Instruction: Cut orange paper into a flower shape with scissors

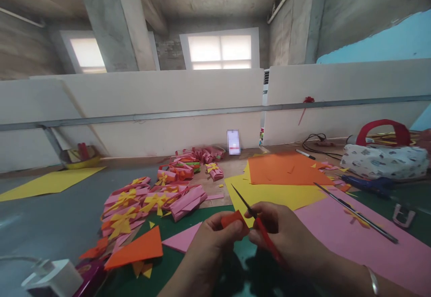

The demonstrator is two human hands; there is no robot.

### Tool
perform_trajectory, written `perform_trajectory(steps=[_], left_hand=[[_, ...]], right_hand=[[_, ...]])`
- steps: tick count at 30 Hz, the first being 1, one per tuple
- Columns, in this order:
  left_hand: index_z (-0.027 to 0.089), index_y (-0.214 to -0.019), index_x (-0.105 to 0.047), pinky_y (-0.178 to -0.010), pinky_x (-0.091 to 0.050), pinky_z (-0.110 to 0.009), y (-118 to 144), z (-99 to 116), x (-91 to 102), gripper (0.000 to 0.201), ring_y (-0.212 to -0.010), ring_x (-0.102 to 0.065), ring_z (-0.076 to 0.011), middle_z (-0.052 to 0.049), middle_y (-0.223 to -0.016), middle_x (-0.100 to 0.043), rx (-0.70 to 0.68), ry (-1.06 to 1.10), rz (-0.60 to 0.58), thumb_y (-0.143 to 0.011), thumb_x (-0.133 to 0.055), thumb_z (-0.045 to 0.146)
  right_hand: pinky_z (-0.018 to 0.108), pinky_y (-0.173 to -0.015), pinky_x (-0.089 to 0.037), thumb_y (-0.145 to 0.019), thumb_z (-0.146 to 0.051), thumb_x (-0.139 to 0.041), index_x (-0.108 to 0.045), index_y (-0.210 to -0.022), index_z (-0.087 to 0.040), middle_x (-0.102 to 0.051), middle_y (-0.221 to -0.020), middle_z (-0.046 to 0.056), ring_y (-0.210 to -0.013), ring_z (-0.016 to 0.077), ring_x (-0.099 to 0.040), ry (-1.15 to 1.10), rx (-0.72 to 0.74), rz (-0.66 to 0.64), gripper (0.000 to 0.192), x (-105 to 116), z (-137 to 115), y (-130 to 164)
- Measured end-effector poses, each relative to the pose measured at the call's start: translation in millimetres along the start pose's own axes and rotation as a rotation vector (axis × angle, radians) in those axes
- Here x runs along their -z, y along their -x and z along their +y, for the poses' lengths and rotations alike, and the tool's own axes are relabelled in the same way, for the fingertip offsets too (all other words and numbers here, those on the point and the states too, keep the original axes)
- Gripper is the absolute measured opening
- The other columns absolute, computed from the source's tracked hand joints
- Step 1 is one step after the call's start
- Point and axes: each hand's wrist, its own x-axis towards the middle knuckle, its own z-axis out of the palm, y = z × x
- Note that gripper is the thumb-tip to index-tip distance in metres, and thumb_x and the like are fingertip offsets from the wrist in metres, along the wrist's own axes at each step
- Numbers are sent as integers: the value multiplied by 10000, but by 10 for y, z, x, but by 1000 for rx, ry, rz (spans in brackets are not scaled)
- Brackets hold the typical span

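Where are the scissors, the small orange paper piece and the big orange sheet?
scissors [259,223], head view, on the red handle beside the right hand.
orange paper piece [231,219], head view, its middle.
orange sheet [283,169], head view, its middle.

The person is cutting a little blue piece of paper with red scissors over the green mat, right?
Not quite. The little piece of paper is orange, not blue. The head view shows the left hand pinching it while the right hand works the red scissors over the green mat.
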Motion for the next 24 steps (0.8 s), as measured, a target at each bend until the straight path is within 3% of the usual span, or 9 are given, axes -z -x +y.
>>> perform_trajectory(steps=[5, 9, 13, 24], left_hand=[[147, -730, -696, -506, -379, -110, 24, 123, -8, 254, -612, -571, -62, -4, -669, -656, -36, 116, 76, -531, -850, 180], [149, -712, -709, -568, -430, -116, 57, 184, -38, 267, -617, -563, -61, 0, -668, -656, -45, 136, 40, -492, -860, 150], [153, -679, -705, -596, -435, -120, 66, 193, -57, 262, -627, -551, -60, 0, -667, -657, -52, 130, 28, -472, -865, 151], [147, -650, -668, -434, -284, -136, 30, 185, -50, 287, -473, -389, -33, 43, -536, -527, -23, 81, 36, -470, -872, 239]], right_hand=[[214, -522, -292, -687, -152, -633, -607, -802, -174, -414, -613, -73, -578, 86, -349, 229, 50, -70, 120, 60, 20, 22], [219, -581, -336, -658, -153, -645, -614, -768, -198, -536, -706, -47, -645, 107, -438, 376, 100, -15, 123, 56, 8, 35], [221, -571, -337, -651, -173, -663, -644, -804, -222, -556, -729, -38, -649, 115, -464, 489, 127, 33, 162, 59, -24, 49], [233, -570, -321, -683, -205, -667, -661, -830, -217, -561, -713, -35, -642, 121, -444, 461, 99, 11, 147, 54, -71, 58]])
